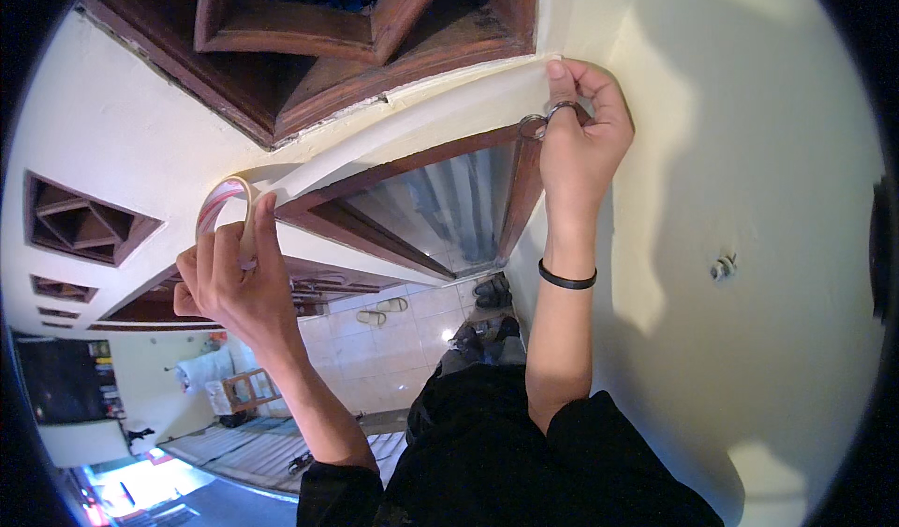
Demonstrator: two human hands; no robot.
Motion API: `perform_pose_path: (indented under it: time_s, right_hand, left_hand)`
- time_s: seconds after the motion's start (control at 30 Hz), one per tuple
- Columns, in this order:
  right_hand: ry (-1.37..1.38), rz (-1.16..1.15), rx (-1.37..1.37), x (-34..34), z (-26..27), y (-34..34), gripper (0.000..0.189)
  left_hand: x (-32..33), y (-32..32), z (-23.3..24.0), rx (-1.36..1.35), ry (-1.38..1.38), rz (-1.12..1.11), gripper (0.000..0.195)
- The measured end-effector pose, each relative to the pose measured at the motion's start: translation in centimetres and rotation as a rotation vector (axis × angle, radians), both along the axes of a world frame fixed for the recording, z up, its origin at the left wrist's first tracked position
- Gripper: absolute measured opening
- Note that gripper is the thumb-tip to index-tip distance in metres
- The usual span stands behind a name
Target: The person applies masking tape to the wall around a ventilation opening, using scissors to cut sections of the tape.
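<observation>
My left hand [235, 267] grips a roll of masking tape [246, 204], its thumb on the pale strip where it leaves the roll. The unrolled tape strip [421, 119] stretches up to the right, just below the wooden frame of a wall vent [337, 91]. At the far end my right hand [586, 116] pinches the tape between thumb and fingers, close to the wall corner. Two dark metal finger loops of what look like scissors [532, 126] hang at that hand; the blades are hidden. Whether the strip's middle touches the wall cannot be told.
Below the strip is a wood-framed window [435, 197] with a grey curtain behind the glass. A bolt [722, 267] sticks out of the right wall [772, 140]. Pale slippers [383, 310] and dark footwear [493, 291] lie on the tiled floor [372, 358].
</observation>
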State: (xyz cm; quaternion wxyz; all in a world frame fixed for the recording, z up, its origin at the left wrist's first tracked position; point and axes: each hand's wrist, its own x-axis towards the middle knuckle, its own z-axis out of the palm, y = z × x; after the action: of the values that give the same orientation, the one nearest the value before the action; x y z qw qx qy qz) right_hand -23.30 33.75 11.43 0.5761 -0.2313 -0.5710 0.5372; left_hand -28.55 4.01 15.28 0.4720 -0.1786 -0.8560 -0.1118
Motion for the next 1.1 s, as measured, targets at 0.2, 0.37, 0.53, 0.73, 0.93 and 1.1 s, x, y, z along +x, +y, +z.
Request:
perform_pose_path:
  time_s: [0.2,0.37,0.53,0.73,0.93,1.1]
  right_hand:
    - [0.003,0.022,-0.024,-0.1,0.2,-0.3,0.013]
    - [0.024,0.012,-0.007,-0.6,-0.3,-0.1,0.014]
    - [0.031,0.015,-0.009,-0.6,-0.4,0.0,0.015]
    - [0.056,-0.006,0.016,-0.7,-0.3,0.1,0.016]
    - [0.070,0.018,0.004,-0.9,-0.5,0.0,0.017]
    - [0.049,0.010,0.001,-0.8,-0.5,0.0,0.017]
  left_hand:
    - [-0.2,0.9,0.2,-0.010,0.065,0.058,0.032]
    - [-0.5,1.2,-0.1,-0.036,0.076,0.114,0.033]
    - [-1.0,1.5,-0.7,0.026,0.113,0.062,0.037]
    - [-0.8,2.1,-0.3,0.040,0.092,0.073,0.036]
    - [-0.7,2.4,0.2,0.057,0.046,0.081,0.038]
    - [-0.7,3.0,0.5,0.038,0.053,0.088,0.038]
